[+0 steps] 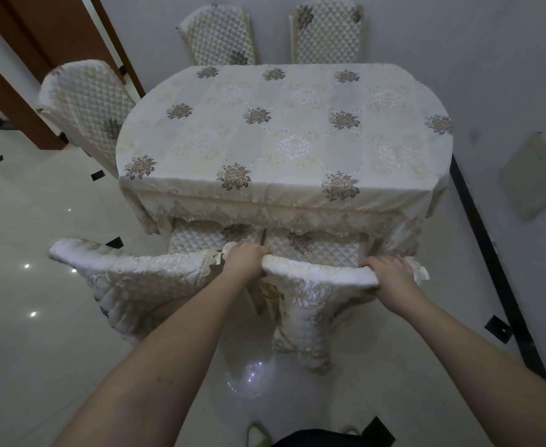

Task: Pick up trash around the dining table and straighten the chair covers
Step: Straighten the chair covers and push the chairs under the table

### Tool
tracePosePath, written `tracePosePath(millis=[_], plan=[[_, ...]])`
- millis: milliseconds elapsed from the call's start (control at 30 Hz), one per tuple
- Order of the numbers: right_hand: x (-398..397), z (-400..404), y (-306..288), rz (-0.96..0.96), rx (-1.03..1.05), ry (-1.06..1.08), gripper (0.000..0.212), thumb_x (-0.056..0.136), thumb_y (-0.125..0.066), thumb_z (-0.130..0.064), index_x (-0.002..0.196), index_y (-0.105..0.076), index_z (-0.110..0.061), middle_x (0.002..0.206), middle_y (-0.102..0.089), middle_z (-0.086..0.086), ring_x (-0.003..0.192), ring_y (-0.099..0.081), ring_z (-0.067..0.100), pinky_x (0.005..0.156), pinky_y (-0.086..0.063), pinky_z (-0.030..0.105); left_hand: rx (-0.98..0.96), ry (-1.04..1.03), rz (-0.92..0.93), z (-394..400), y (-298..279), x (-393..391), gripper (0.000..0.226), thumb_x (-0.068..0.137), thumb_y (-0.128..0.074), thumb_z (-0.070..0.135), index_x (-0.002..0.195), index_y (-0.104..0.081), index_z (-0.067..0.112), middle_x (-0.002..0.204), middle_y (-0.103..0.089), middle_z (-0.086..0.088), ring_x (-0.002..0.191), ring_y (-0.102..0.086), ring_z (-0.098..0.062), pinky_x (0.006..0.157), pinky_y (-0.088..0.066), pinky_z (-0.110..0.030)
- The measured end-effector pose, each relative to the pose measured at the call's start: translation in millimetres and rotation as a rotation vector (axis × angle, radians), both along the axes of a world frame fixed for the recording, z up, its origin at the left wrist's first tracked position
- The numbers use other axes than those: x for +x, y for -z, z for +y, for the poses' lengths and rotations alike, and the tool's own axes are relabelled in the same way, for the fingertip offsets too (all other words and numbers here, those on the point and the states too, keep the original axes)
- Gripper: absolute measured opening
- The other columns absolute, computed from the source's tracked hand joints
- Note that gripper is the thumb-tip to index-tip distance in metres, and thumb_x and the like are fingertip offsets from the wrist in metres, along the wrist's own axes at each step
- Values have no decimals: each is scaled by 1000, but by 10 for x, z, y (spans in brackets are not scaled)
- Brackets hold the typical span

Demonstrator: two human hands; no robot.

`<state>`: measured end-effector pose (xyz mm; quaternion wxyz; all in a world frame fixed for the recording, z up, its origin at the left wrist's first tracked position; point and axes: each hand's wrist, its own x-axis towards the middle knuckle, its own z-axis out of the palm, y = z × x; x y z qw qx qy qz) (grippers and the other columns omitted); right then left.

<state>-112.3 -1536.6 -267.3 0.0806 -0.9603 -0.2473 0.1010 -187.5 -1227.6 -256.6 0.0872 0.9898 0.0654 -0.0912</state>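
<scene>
Both hands grip the top edge of one quilted chair cover [313, 285], the one on the chair tucked in at the near side of the worktop [281, 130]. The left hand [244, 261] has its fingers curled over the cover's left top corner; the right hand [386, 275] is curled round the right top corner, where the padded edge bends down under it. The cover looks rumpled below the hands, its lace hem hanging unevenly, so this one reads as mid-straightening rather than finished.

Just left of it, a second near-side cover [129, 279] sits skewed, its top edge sagging and one corner sticking out away from the worktop; it likely still needs doing. The cover at the left end of the worktop [87, 101] and the two at the far side [220, 33] [328, 30] appear to lie fairly smooth, though the far-left one leans a little.

No trash shows on the tablecloth [233, 188] or on the tiled floor [39, 221] near the worktop. A pale flat object [534, 175] lies right of the worktop by the wall; what it is cannot be told.
</scene>
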Motion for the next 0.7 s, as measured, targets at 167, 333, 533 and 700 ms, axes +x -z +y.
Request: tracePosePath(millis=[167, 333, 533, 700], plan=[[19, 17, -60, -6, -9, -28, 37, 69, -69, -23, 104, -64, -34, 99, -67, -5, 100, -58, 23, 84, -30, 31, 0, -16, 5, -36, 27, -17, 29, 75, -65, 22, 103, -68, 28, 100, -71, -2, 99, -61, -26, 86, -39, -32], [35, -17, -90, 24, -6, -59, 40, 68, -74, -28, 107, -65, -34, 100, -69, -7, 98, -61, 21, 79, -33, 30, 3, -35, 22, -81, 61, -68, 28, 74, -66, 21, 101, -69, 28, 97, -71, -1, 100, -61, -24, 97, -37, -37], [57, -41, -51, 44, -3, -54, 45, 68, -74, -29, 112, -62, -37, 104, -68, -5, 98, -60, 21, 81, -36, 31, 27, -26, -2, -92, 108, -60, 26, 73, -65, 20, 98, -70, 27, 95, -71, -1, 98, -62, -24, 97, -36, -36], [25, -30, -24, 30, 0, -17, 42, 70, -73, -26, 109, -62, -36, 103, -67, -4, 97, -59, 25, 78, -35, 31, 49, -1, 3, -35, 138, -46, 28, 74, -66, 28, 101, -66, 29, 95, -70, 0, 95, -62, -26, 83, -39, -33]])
